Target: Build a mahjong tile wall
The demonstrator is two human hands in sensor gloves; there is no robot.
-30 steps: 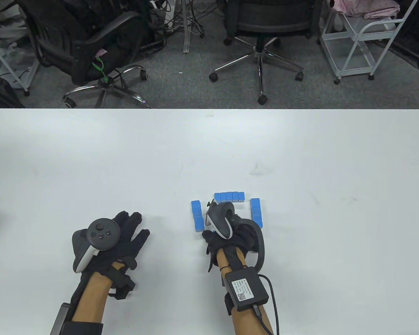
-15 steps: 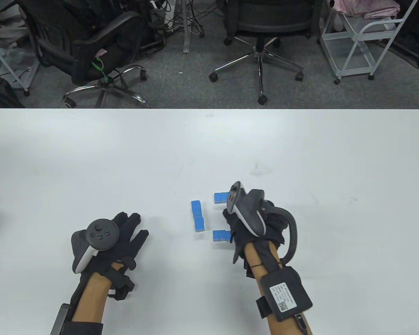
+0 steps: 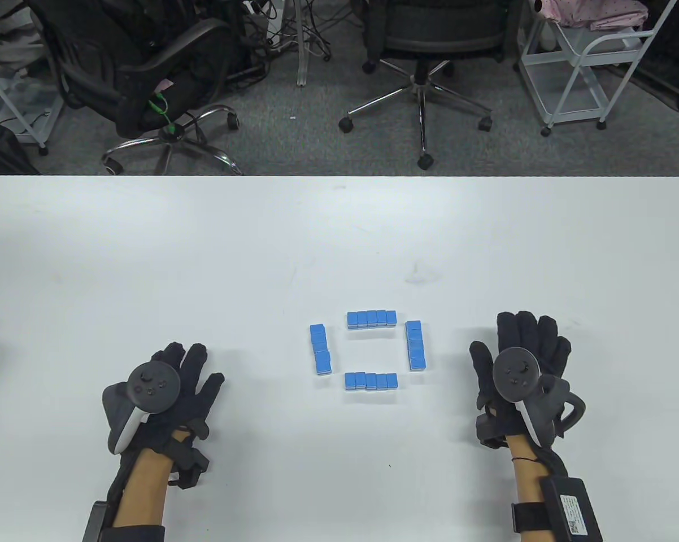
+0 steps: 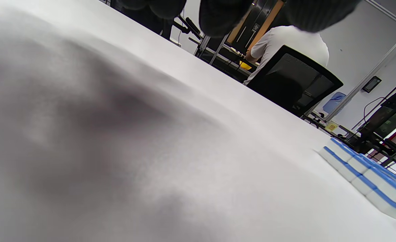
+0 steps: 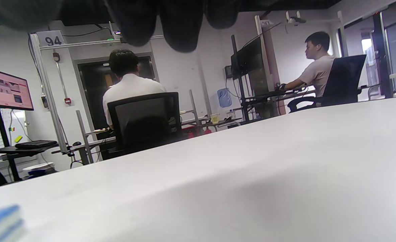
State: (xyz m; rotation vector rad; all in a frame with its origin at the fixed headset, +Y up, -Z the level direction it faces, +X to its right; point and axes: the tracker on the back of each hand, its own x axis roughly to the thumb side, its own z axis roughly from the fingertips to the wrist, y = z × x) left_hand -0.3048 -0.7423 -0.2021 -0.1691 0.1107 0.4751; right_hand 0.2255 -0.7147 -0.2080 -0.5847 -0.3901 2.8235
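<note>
My left hand (image 3: 170,389) and my right hand (image 3: 523,361) both lie flat on the white table (image 3: 147,254), fingers straight and spread, holding nothing. Between them the blue tiles (image 3: 371,350) stand in four short rows that form a square with gaps at its corners, well apart from either hand.

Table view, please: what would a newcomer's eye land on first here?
Four short rows of blue mahjong tiles form an open square near the middle of the white table. On either side, the gloved left hand and right hand lie flat on the table, fingers spread, touching no tile.
</note>
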